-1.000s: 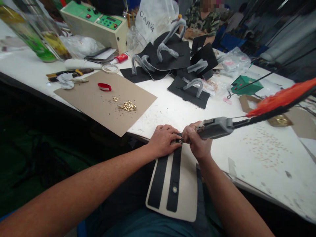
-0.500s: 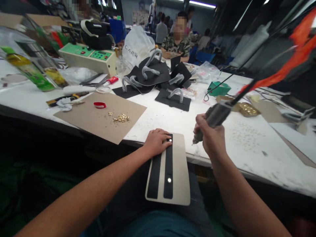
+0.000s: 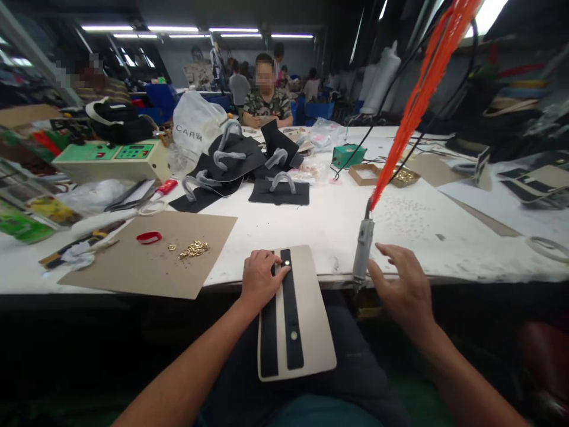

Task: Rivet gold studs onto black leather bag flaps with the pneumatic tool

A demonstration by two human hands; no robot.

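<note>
A beige panel (image 3: 314,308) with rounded corners and two black strips lies across my lap and against the table edge. Two shiny round metal pieces sit on its right-hand strip (image 3: 291,302). My left hand (image 3: 262,276) grips the panel's upper left part, thumb and a fingertip beside the upper metal piece. A grey electric screwdriver (image 3: 363,249) hangs upright, tip down, from an orange cord (image 3: 413,112) at the table edge. Just right of it, my right hand (image 3: 402,287) is open, fingers apart and holding nothing.
Brown cardboard (image 3: 146,261) on the left bears small gold-coloured hardware (image 3: 194,249) and a red band (image 3: 149,238). Black pieces with wrapped handles (image 3: 242,157) are piled at the back. A green box (image 3: 349,156) stands farther right. A person (image 3: 267,107) sits across the table.
My right hand has let go of the screwdriver, which now hangs from its cord. My left hand stays on the panel. The head view has turned right and lifted.
</note>
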